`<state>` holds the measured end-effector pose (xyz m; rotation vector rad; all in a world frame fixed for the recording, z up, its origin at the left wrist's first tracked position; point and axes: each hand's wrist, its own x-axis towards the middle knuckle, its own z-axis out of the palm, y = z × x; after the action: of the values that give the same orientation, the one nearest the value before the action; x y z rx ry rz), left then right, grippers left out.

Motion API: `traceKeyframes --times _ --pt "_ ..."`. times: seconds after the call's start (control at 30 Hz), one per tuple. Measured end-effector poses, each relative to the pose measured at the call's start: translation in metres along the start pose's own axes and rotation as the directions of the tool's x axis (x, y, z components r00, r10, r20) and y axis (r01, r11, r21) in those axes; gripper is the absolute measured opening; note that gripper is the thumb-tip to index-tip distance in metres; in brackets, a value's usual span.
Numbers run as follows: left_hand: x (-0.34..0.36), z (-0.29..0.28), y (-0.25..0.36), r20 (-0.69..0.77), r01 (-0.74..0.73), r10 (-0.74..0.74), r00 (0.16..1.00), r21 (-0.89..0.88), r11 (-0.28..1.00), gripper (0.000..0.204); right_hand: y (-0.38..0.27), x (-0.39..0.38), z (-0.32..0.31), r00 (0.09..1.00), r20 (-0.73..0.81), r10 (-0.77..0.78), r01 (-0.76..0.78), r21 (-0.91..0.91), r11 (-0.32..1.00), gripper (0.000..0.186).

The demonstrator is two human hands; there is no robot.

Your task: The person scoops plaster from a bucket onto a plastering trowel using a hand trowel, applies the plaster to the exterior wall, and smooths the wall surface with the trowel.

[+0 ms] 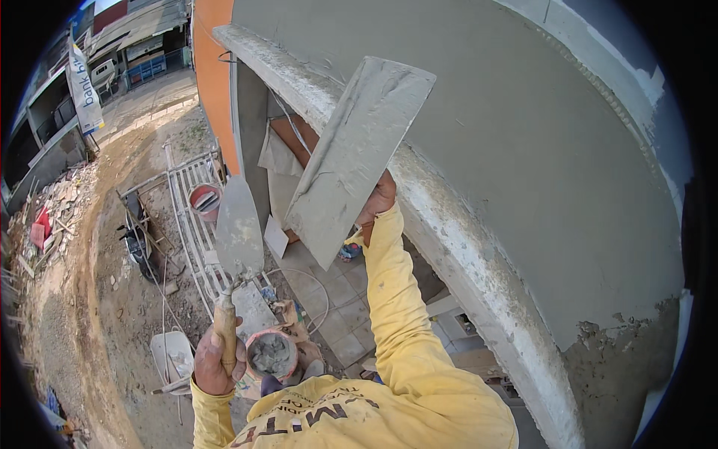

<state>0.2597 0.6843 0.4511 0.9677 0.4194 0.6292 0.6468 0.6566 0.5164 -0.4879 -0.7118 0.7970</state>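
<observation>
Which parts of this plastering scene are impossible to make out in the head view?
- Right hand: mostly hidden behind the float it holds.
- Trowel handle: covered by the left hand.
- Bucket far below: contents too small to tell.
- Wall: right edge lost in the dark fisheye rim.

Dirt ground (97, 299) at lower left carries a red bucket (204, 199), a mortar bucket (271, 354) and rubble (56, 213).

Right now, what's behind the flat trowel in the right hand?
The right hand grips the flat trowel from behind; only its fingers show at the blade's edge. Past it runs the concrete ledge. The trowel's handle is covered by the blade.
</observation>
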Motion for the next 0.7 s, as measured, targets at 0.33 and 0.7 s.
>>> traceKeyframes --times 0.33,0.7 --pt "0.005 0.026 -0.031 0.221 0.451 -0.399 0.89 -0.293 0.843 0.051 0.015 -0.05 -0.008 0.945 0.196 0.261 -0.286 0.108 0.952 0.01" --pt "0.045 0.014 0.016 0.3 0.376 -0.274 0.914 -0.37 0.85 0.055 0.055 -0.11 -0.028 0.793 -0.129 0.595 -0.605 -0.274 0.748 0.011"
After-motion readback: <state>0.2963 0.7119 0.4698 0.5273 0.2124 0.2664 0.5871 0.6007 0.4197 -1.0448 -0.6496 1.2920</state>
